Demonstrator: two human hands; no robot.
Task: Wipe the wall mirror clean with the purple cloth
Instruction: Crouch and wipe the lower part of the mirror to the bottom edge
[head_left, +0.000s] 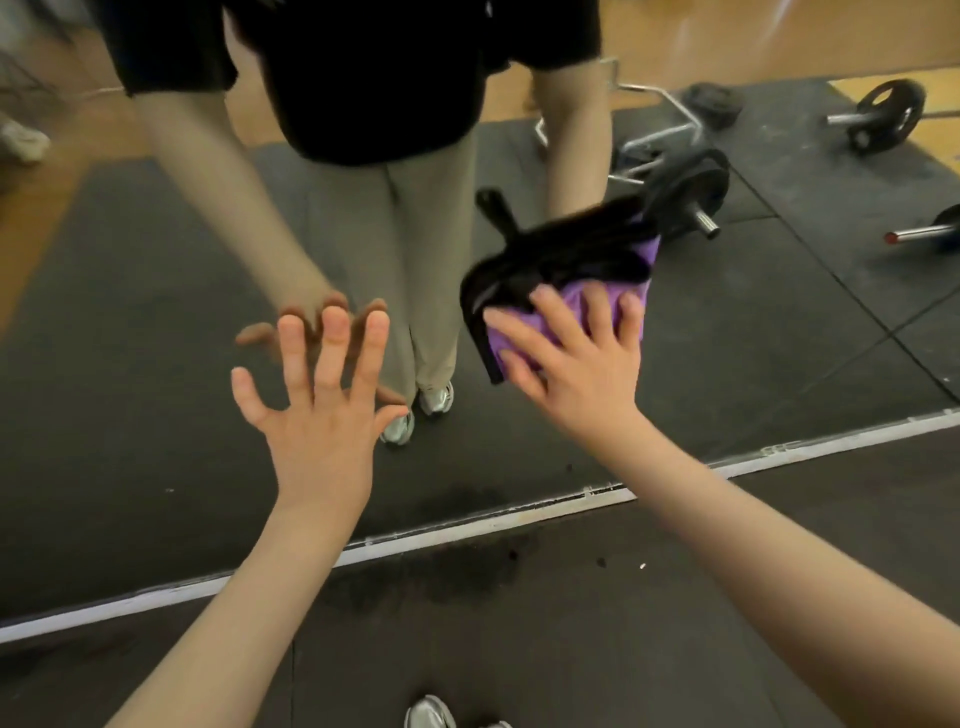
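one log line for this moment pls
phase: wiping | right hand: presses purple cloth flat on wall mirror | left hand: spread, fingertips on glass | cloth blurred

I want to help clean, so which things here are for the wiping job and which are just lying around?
For the job:
- purple cloth, pressed flat by the right hand
- wall mirror
- left hand, fingers spread at the glass

Just lying about, seen in the mirror:
- barbell with weight plates
- curl bar
- loose weight plate
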